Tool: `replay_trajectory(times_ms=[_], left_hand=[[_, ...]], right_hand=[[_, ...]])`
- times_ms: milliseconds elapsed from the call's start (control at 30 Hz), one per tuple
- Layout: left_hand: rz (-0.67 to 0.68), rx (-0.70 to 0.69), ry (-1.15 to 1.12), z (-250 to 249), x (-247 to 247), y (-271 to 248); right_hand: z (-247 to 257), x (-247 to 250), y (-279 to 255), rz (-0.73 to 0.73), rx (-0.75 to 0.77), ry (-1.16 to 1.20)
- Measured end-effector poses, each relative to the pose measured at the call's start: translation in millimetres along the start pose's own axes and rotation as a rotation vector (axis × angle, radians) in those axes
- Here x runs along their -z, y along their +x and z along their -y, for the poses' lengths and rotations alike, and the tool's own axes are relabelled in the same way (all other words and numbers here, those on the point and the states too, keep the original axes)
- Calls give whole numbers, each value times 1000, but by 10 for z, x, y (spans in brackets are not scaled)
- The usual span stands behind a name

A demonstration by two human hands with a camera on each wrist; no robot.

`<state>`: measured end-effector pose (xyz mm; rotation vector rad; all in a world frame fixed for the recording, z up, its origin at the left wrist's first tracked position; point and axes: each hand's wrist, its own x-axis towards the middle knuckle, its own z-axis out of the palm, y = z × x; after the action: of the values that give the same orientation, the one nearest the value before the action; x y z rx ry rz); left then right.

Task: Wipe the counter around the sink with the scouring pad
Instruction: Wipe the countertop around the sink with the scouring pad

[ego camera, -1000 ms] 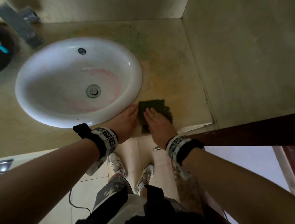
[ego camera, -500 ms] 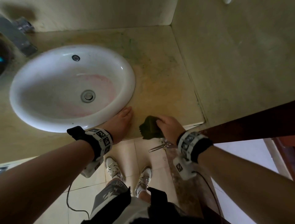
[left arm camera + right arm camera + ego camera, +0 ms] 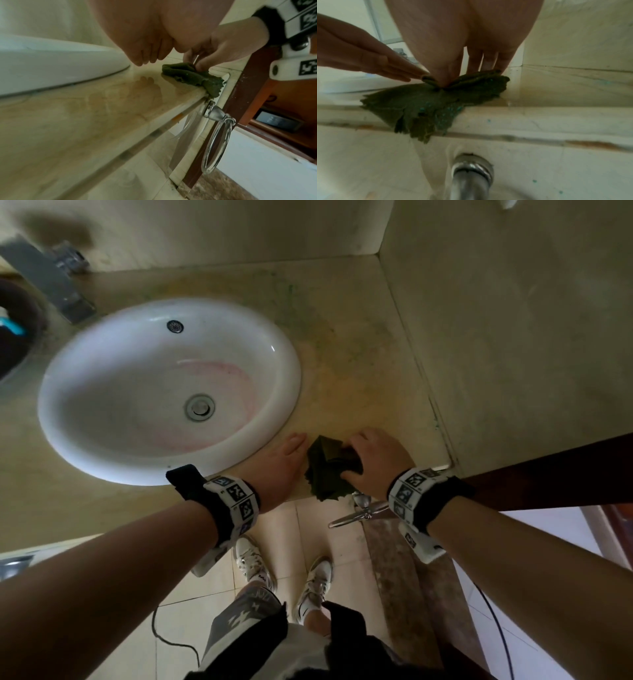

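A dark green scouring pad point(image 3: 325, 470) lies crumpled at the counter's front edge, right of the white oval sink point(image 3: 102, 371), and part of it hangs over the edge point(image 3: 419, 117). My right hand point(image 3: 373, 460) grips the pad point(image 3: 187, 75) with curled fingers and thumb. My left hand point(image 3: 284, 463) lies flat with straight fingers on the beige counter point(image 3: 359, 378), between the sink rim and the pad, holding nothing. In the right wrist view the left fingers point(image 3: 393, 70) point at the pad from the left.
A tiled wall point(image 3: 513, 337) bounds the counter on the right, another at the back. A metal faucet point(image 3: 44, 278) stands behind the sink at far left. A chrome towel ring point(image 3: 216, 142) hangs below the counter edge under the pad. A brown door frame point(image 3: 548, 470) is at right.
My right hand went from pressing flat on the spread pad to gripping it bunched up at the counter's front edge. The left hand stayed flat beside the sink.
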<state>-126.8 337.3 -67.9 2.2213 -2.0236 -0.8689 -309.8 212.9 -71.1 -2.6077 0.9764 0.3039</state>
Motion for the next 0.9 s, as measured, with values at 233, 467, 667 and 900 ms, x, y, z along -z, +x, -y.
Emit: replay_trajectory(times_ms=[233,467,667,900], left_hand=[[-126,-49,-69,-99,64,257],[-168,-70,300,-234,282,532],[-270,59,25,-162,563,604],[-236,-134,23,-68,398,472]], right_hand=[[108,116,148,-94,-174,203],[129,139,96,17,-153,276],[20,207,150,-138,-243,149],[-66,178,81,-156,53,-7]])
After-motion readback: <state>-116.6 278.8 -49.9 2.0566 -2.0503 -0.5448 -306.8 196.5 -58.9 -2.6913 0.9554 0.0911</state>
